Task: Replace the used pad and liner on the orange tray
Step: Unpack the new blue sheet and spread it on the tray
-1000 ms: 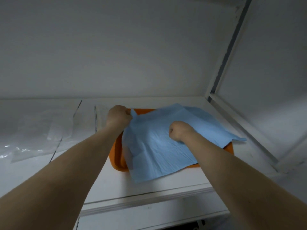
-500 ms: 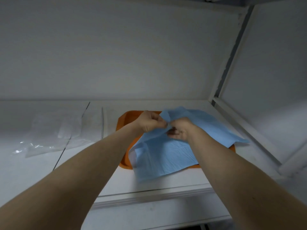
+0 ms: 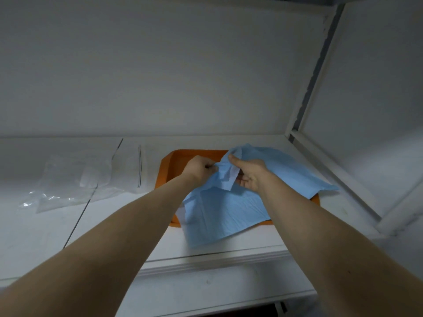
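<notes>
My left hand (image 3: 199, 169) is curled into a loose fist, and its fingertips pinch a bunched fold of the blue pad (image 3: 229, 213). My right hand (image 3: 250, 176) holds the same fold from the other side. Its thumb (image 3: 233, 158) lies on top of the raised edge and the other fingers curl underneath, partly hidden by the paper. Between my two hands the fold is lifted and crumpled, and a strip of the pad's white underside (image 3: 231, 179) is turned up.

The rest of the pad is draped over the orange tray (image 3: 170, 167). It hangs past the tray's near rim onto the white shelf (image 3: 119, 225), and one corner sticks out beyond the tray's right side. The tray's far left corner and left rim are uncovered. A little orange also shows at the near left corner and along the right edge. The tray sits flat on the shelf, close to the back wall (image 3: 160, 76).

To the left of the tray, clear plastic bags (image 3: 68, 179) lie flat on the shelf, well apart from my hands. The nearest one has a dark closure line (image 3: 139, 165) just beside the tray's left rim. On the right, a white frame post (image 3: 306, 92) rises from the back corner of the shelf.
</notes>
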Motion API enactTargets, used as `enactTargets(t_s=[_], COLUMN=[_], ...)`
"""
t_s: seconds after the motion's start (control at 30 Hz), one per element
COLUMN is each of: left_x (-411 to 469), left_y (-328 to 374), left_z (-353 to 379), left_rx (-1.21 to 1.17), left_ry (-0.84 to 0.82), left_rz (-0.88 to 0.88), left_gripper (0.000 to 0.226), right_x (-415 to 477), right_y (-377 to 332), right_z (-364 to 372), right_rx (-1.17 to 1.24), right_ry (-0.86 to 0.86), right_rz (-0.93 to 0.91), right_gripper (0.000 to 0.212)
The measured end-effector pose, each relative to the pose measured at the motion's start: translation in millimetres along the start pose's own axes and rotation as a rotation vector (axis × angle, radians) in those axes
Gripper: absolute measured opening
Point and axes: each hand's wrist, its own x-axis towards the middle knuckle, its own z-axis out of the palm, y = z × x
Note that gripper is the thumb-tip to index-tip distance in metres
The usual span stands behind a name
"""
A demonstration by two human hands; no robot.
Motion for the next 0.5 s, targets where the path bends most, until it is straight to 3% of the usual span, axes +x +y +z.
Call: enactTargets(t_s=[0.1,0.23,0.3,0.37,0.43,0.5], left_x=[0,3,2,3,3,23], left_y=[6,12,13,10,14,-2], left_z=[-2,-13,-19,-23,-23,-11], left_rx=[-0.206,-0.408,-0.44,-0.562,-0.713,-0.733], left_ry=[0.043,0.203,0.271,0.242,0.176,0.073], left_rz=[-0.092,-0.268,-0.388,-0.482,-0.508,-0.507], left_gripper=[0.017,0.026,0.029,0.031,0.031,0.063], right_x=[2,9,5,-4,1,3], right_y=[-2,-4,-8,-12,-12,-13], right_z=[-2,-18,-25,-27,-29,-29], right_rx=[0.053,-0.066,-0.119,-0.229,-0.311,-0.281], right_ry=[0.069,0.313,0.379,0.378,0.345,0.316], right_rz=[-0.047,-0.111,-0.095,-0.053,-0.011,-0.005], right_gripper=[0.019,0.038,0.025,0.011,0.027,0.035])
